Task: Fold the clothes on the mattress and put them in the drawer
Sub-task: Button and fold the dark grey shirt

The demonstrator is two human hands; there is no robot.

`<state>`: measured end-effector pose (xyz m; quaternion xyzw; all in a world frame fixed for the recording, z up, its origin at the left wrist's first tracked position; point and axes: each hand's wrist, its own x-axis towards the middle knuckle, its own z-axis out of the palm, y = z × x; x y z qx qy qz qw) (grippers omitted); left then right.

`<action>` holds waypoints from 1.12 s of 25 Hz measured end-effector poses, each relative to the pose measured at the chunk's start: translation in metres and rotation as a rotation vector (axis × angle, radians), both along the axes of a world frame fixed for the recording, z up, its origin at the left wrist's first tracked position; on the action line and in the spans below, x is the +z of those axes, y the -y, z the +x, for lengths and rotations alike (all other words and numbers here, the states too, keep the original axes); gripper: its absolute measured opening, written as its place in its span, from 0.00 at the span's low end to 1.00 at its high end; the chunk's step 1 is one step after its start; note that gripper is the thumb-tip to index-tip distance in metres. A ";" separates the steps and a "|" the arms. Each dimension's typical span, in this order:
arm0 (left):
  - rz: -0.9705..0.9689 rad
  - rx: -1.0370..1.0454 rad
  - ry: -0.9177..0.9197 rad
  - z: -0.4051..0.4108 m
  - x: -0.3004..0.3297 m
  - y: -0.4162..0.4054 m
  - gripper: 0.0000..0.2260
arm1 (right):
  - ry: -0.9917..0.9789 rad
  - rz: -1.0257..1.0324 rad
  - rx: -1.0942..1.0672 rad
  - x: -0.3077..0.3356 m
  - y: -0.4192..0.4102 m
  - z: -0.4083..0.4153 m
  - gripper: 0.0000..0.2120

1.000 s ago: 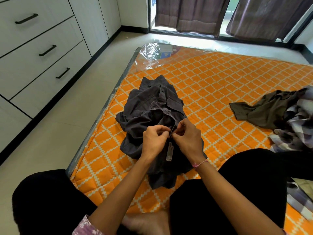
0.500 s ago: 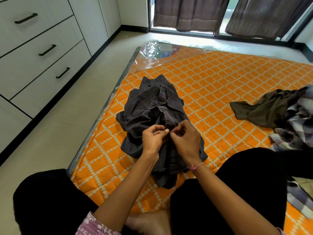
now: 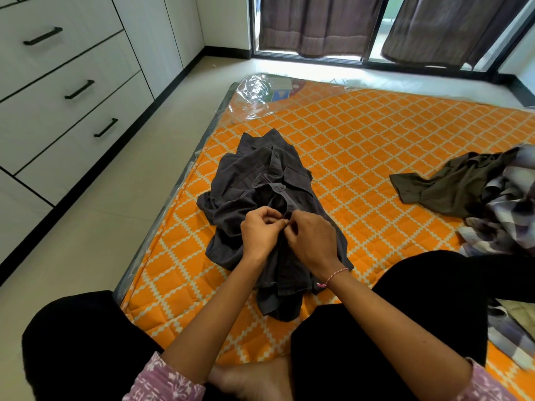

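A dark grey shirt [image 3: 254, 180] lies rumpled on the orange patterned mattress [image 3: 376, 146], just in front of my crossed legs. My left hand [image 3: 260, 233] and my right hand [image 3: 311, 241] meet over its front placket, both pinching the fabric at a button. A dark olive shirt [image 3: 451, 183] lies crumpled at the right, touching a grey and white plaid garment [image 3: 506, 215]. White drawers with black handles [image 3: 78, 89] stand shut along the left wall.
A strip of pale tiled floor [image 3: 110, 221] runs between the mattress and the drawers. Clear plastic wrap [image 3: 254, 94] covers the mattress's far left corner. Brown curtains [image 3: 318, 21] hang over a glass door at the back. My black-clad knees flank the shirt.
Both hands have shifted a little up the grey shirt's placket, still pinched together. The white label seen below my hands one second ago is now covered.
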<state>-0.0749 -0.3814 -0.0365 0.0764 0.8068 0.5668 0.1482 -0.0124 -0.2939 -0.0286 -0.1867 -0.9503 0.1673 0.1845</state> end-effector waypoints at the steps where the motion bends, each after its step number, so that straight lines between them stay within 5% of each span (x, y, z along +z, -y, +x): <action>1: -0.031 -0.008 0.021 -0.001 -0.003 0.001 0.04 | -0.021 0.022 -0.001 -0.004 0.003 0.002 0.10; 8: -0.176 -0.199 -0.009 -0.004 -0.001 0.000 0.11 | -0.117 -0.021 -0.063 -0.014 -0.001 0.003 0.11; 12: 0.183 -0.107 0.255 -0.003 -0.005 0.001 0.09 | -0.092 -0.216 -0.039 -0.012 -0.007 -0.004 0.07; 14: 0.303 -0.077 0.293 0.000 -0.007 0.003 0.09 | -0.118 -0.396 -0.025 -0.011 -0.010 -0.007 0.07; 18: 0.336 -0.216 0.120 -0.007 -0.012 0.013 0.10 | -0.085 -1.154 0.066 -0.002 -0.022 -0.001 0.10; 20: 0.217 -0.306 0.019 -0.014 -0.014 0.018 0.10 | -0.009 -1.017 0.105 0.000 -0.024 0.000 0.08; 24: -0.107 -0.419 -0.297 -0.020 -0.009 0.013 0.07 | 0.234 -0.138 0.242 0.009 -0.029 -0.009 0.14; 28: -0.263 -0.414 -0.395 -0.014 -0.009 0.012 0.07 | 0.271 -0.096 0.249 0.015 -0.036 -0.016 0.10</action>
